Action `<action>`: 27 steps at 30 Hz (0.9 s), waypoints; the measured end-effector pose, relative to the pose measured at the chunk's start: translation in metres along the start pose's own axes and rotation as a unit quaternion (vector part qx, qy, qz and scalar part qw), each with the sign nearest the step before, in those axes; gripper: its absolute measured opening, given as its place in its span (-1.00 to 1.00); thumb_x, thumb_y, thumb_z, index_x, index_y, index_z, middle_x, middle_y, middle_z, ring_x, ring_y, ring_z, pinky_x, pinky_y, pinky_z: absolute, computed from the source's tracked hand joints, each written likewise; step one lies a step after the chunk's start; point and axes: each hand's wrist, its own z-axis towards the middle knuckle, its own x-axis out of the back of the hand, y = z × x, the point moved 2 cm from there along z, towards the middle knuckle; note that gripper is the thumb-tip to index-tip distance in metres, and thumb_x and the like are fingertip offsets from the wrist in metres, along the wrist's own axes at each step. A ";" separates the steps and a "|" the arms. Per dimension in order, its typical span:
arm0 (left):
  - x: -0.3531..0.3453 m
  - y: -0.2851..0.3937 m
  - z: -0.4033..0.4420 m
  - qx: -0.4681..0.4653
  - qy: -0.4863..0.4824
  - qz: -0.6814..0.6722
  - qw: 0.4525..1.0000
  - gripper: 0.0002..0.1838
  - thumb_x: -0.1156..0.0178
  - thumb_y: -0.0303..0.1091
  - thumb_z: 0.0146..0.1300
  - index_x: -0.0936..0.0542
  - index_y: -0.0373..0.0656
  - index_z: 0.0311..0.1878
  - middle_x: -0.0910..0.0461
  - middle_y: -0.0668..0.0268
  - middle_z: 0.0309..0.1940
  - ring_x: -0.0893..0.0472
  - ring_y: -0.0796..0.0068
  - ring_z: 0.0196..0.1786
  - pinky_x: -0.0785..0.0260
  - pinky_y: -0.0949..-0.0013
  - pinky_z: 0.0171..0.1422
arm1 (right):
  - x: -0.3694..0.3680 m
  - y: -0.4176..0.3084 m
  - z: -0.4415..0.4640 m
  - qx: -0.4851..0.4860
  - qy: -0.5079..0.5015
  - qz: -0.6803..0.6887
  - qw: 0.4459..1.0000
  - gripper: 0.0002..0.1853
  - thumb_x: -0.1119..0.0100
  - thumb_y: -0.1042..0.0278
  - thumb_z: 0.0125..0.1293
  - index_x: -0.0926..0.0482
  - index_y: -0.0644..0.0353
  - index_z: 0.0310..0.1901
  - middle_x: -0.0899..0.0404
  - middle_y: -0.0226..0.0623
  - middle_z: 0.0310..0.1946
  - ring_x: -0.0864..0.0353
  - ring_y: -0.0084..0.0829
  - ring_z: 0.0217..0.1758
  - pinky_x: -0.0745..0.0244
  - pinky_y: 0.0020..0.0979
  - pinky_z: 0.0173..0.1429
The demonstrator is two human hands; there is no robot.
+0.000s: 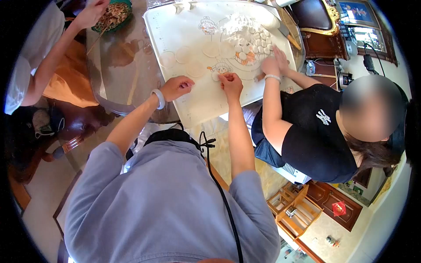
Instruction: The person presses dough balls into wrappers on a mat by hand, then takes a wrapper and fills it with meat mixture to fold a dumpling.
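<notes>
"Over the white mat (197,107), what has the right hand (233,87) got?"

"Its thumb and fingertips are drawn close together at the edge of a small pale disc (215,76), which lies on the mat beside a printed figure (220,68). Pinching or merely touching? I can't tell."

"And the left hand (176,88)?"

"Just across from it, fingers curled. Its inner side is mostly out of sight, so I can't say whether it holds anything."

"How would the disc handle?"

"Like dough, I'd judge: light, limp, easily stretched or torn. Take it by the rim, gently. Likewise the thin rounds (195,69) nearby."

"Anything hard to make out?"

"Those rounds nearly vanish against the mat, and the green bowl (123,25) is cropped at the top."
</notes>
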 end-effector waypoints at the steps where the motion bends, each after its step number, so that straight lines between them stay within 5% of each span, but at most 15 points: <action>1: 0.000 0.000 0.000 0.001 -0.004 -0.004 1.000 -0.73 -0.19 -0.43 0.11 -0.53 -0.23 -0.08 -0.53 0.32 -0.28 -0.51 0.58 -0.24 -0.40 0.48 -0.09 | -0.004 0.008 0.005 0.009 -0.004 -0.025 1.000 -0.74 -0.40 0.26 -0.12 -0.57 0.20 -0.42 -0.58 -0.39 -0.56 -0.52 -0.52 -0.59 -0.42 -0.47 -0.43; 8: 0.000 0.003 0.000 0.033 -0.011 -0.029 0.999 -0.72 -0.18 -0.44 0.12 -0.52 -0.25 -0.08 -0.52 0.35 -0.29 -0.50 0.60 -0.23 -0.39 0.50 -0.07 | -0.007 0.024 0.019 0.009 0.006 -0.091 0.996 -0.73 -0.41 0.22 -0.18 -0.58 0.16 -0.47 -0.59 -0.37 -0.56 -0.56 -0.45 -0.49 -0.44 -0.44 -0.29; 11: 0.000 -0.003 0.002 0.039 -0.020 -0.034 0.998 -0.73 -0.17 -0.44 0.12 -0.51 -0.27 -0.08 -0.51 0.36 -0.29 -0.49 0.61 -0.21 -0.38 0.51 -0.06 | -0.008 0.018 0.015 0.051 0.021 -0.083 0.995 -0.81 -0.38 0.40 -0.05 -0.53 0.24 -0.48 -0.50 -0.45 -0.66 -0.42 -0.66 -0.64 -0.29 -0.61 -0.59; 14: 0.001 0.004 0.000 0.047 -0.032 -0.044 0.997 -0.73 -0.16 -0.45 0.13 -0.51 -0.28 -0.08 -0.50 0.36 -0.30 -0.49 0.61 -0.22 -0.38 0.51 -0.07 | -0.006 0.014 0.018 0.029 -0.001 -0.133 0.991 -0.77 -0.37 0.23 -0.13 -0.57 0.17 -0.49 -0.59 -0.36 -0.56 -0.56 -0.43 -0.48 -0.43 -0.44 -0.32; 17: -0.001 -0.003 0.001 0.028 -0.020 -0.066 0.997 -0.74 -0.15 -0.45 0.13 -0.51 -0.29 -0.10 -0.51 0.35 -0.32 -0.50 0.60 -0.25 -0.39 0.52 -0.10 | -0.007 0.007 0.015 -0.020 0.009 -0.043 0.999 -0.79 -0.34 0.23 -0.09 -0.58 0.17 -0.49 -0.60 -0.34 -0.56 -0.57 -0.39 -0.47 -0.43 -0.40 -0.30; 27: -0.001 -0.006 0.004 0.053 -0.021 -0.072 0.996 -0.74 -0.16 -0.47 0.14 -0.50 -0.30 -0.08 -0.53 0.35 -0.29 -0.52 0.61 -0.23 -0.40 0.52 -0.07 | -0.008 -0.006 0.014 0.006 0.022 -0.175 0.984 -0.78 -0.31 0.18 -0.06 -0.58 0.15 -0.49 -0.60 -0.29 -0.53 -0.57 -0.30 -0.40 -0.44 -0.31 -0.25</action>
